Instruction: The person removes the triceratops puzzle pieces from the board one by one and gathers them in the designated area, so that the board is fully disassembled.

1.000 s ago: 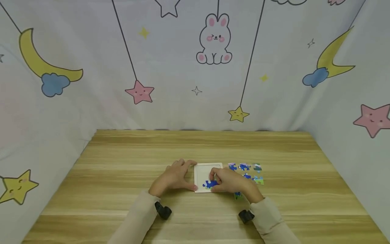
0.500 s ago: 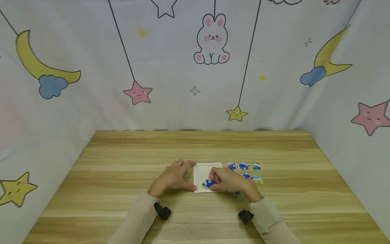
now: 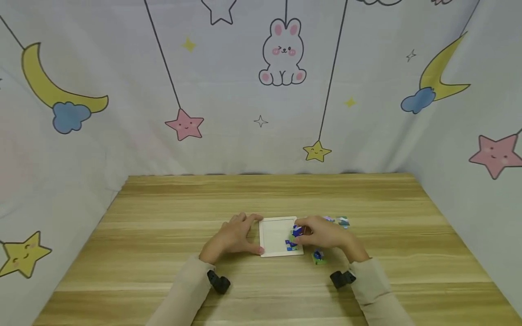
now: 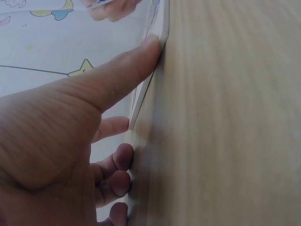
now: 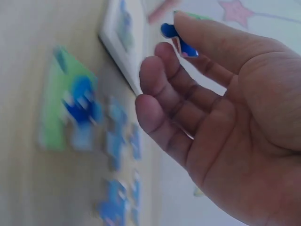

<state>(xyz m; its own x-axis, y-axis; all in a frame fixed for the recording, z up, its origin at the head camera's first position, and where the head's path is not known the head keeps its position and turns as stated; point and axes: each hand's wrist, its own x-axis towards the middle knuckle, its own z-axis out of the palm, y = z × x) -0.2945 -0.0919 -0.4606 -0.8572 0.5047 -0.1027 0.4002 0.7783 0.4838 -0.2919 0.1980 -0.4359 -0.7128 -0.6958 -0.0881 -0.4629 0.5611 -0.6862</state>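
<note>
A square white puzzle tray (image 3: 281,254) lies flat on the table. My left hand (image 3: 234,233) braces its left side, thumb on the near corner and index fingertip at the far corner; in the left wrist view the thumb (image 4: 127,66) presses on the rim. Over the tray's right side, my right hand (image 3: 324,232) pinches a blue and green jigsaw piece (image 3: 297,230) between thumb and fingers. That jigsaw piece (image 5: 183,42) appears raised in the right wrist view, partly hidden by the thumb. Another jigsaw piece (image 3: 291,245) sits in the tray's near right corner.
Right of the tray lies a loose green and blue piece (image 3: 317,256). Farther back is a piece (image 3: 343,221) with a pale pattern; the right hand hides others there. Several blurred blue pieces (image 5: 115,134) show in the right wrist view. A patterned curtain (image 3: 228,154) stands behind the table.
My right hand has shifted right and lifted a piece from the tray's near side, where bare tray now shows. A corner piece has come into view. My left hand stays on the tray.
</note>
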